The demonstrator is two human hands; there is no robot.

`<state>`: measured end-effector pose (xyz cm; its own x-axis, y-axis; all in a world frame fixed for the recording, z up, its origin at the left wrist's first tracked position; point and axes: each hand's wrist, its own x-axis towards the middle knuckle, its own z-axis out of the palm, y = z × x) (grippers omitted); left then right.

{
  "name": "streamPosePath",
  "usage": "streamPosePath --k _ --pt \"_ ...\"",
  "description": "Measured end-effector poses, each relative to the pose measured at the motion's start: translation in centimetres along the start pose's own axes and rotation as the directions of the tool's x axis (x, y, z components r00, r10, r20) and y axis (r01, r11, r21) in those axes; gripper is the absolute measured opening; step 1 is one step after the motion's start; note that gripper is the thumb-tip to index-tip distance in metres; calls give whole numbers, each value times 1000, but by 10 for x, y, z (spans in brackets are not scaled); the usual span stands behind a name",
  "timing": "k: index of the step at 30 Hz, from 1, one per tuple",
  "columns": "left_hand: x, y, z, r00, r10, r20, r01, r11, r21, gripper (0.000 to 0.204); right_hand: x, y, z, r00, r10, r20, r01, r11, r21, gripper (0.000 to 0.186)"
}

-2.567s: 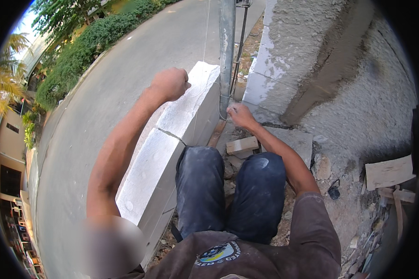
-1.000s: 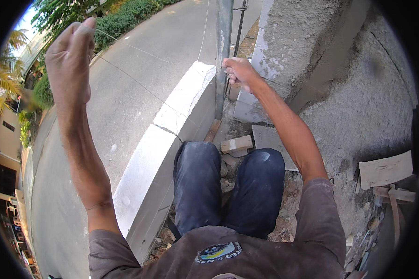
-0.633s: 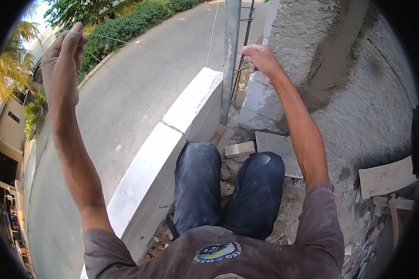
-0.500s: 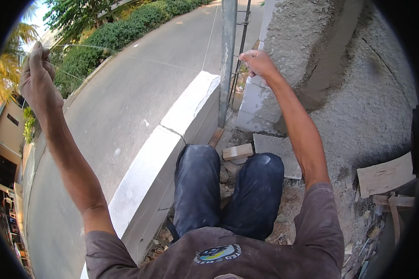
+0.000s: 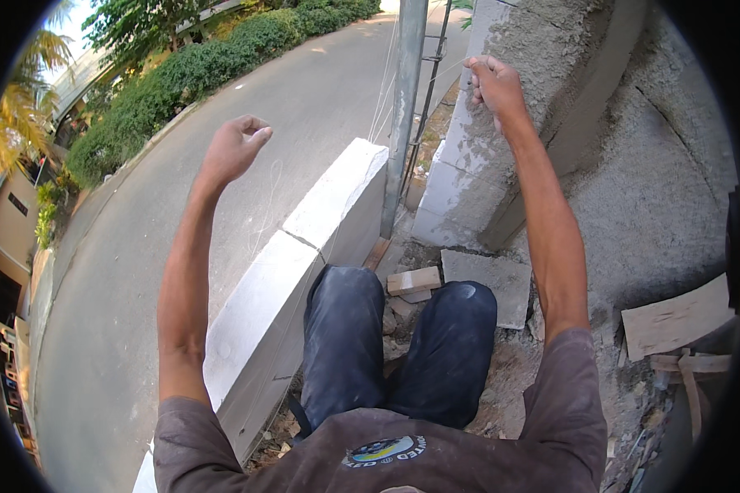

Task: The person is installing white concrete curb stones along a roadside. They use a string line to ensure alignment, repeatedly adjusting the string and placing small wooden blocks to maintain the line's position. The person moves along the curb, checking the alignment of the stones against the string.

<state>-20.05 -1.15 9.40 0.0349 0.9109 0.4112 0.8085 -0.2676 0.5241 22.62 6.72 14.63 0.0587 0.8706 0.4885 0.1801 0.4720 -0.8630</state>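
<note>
the likeliest trouble is coming from slack: a loose loop (image 5: 276, 162) of thin string is hanging over the road (image 5: 156, 271), just beyond the street-side edge of the white block wall (image 5: 333, 187), and it could be snagging on that wall's chipped far corner or tangling with the rebar (image 5: 434, 70) if pulled carelessly. the string (image 5: 450, 79) itself is running from the right hand (image 5: 493, 86) toward the metal pole (image 5: 403, 107) by the wall's far end, with more strands rising there. the right hand is pinching it, thumb and forefinger together, raised beyond the pole with the forearm reaching far forward. the left hand (image 5: 237, 148) is hovering outside the street-side edge, elbow bending, fingers folded inward; whether it is gripping any string, i cannot tell.
</note>
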Motion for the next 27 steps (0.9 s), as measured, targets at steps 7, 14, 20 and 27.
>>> streamPosePath --k 7,14,20,27 --pt "58 71 133 953 -46 300 214 805 -554 53 -2 -7 -20 997 69 14 -68 995 -66 23" --pt "90 95 132 901 1 434 249 818 -519 42 -9 -16 -18 995 59 74 -45 984 -175 24" --pt "122 99 114 989 16 147 76 800 -595 24 -3 -3 -24 996 81 -26 -85 981 -174 22" --pt "125 115 106 991 54 122 26 820 -571 25 -34 -6 -32 993 120 -12 -120 977 -174 20"
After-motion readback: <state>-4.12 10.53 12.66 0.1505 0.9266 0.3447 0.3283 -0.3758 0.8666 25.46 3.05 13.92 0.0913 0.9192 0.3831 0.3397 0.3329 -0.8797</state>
